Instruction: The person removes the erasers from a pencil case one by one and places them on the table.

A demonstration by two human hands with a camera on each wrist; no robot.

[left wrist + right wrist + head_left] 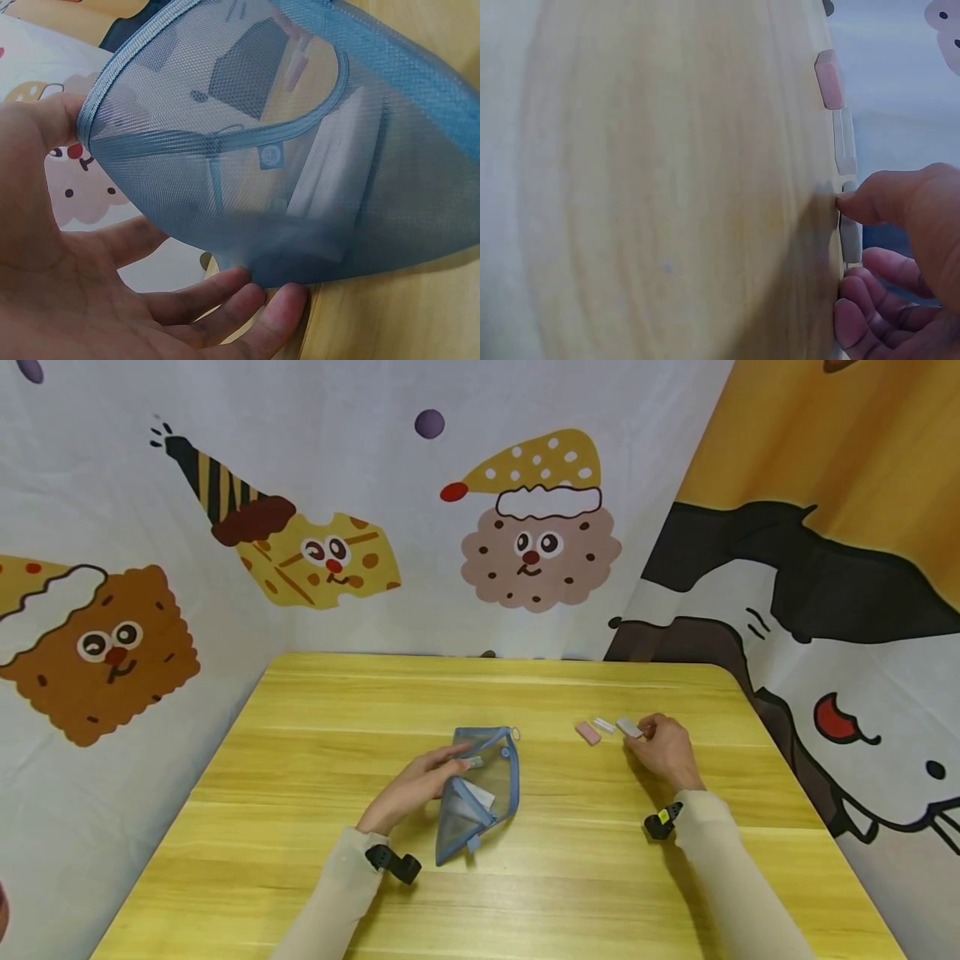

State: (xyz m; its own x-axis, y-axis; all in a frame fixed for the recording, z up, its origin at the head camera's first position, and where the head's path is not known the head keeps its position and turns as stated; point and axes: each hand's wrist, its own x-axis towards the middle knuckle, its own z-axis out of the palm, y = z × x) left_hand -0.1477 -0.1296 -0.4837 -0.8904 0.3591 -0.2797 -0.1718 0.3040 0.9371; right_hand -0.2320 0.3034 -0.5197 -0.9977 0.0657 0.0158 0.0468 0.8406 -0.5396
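A blue mesh zip pouch lies tilted on the table with its mouth spread. My left hand grips its left side. In the left wrist view the thumb hooks the rim while the other fingers curl along the bottom edge. A white block shows through the mesh. Farther right, my right hand pinches a small grey eraser at the table surface, thumb on one side in the right wrist view. Beside it lie a white eraser and a pink eraser.
The wooden table ends at a printed cloth hung behind it and along both sides. Black wrist cameras are strapped to both wrists. A small ring hangs at the pouch's upper corner.
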